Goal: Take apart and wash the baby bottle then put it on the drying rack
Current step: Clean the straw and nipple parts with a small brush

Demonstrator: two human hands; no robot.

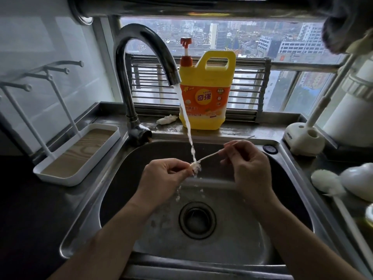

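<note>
A steel sink [252, 239] fills the near middle of the scene, with a round drain [197, 220] at its bottom. A white drying rack [60, 181] with upright pegs is set on the counter to the left of the sink, well apart from both hands. A yellow soap jug [205, 93] with a red pump is placed on the far ledge before the window. A curved tap [141, 37] rises from the far left corner of the sink, and a stream of water [186, 122] is poured from it down to the hands.

Both hands are held above the basin, nearer than the tap. The right hand [250, 164] is curled, and a thin white stick [210, 156] is pinched between its fingertips; the stick slants down to the left, with its far end poking out past the fingers. The left hand [161, 174] is curled too, and a small pale part [194, 165] is pinched at its fingertips, right under the stream. The lower end of the stick is met by this part; whether it goes inside cannot be told through the splashing water.

White bottle pieces [357, 180] are left on the counter at the right, beside a long-handled brush [327, 182].
</note>
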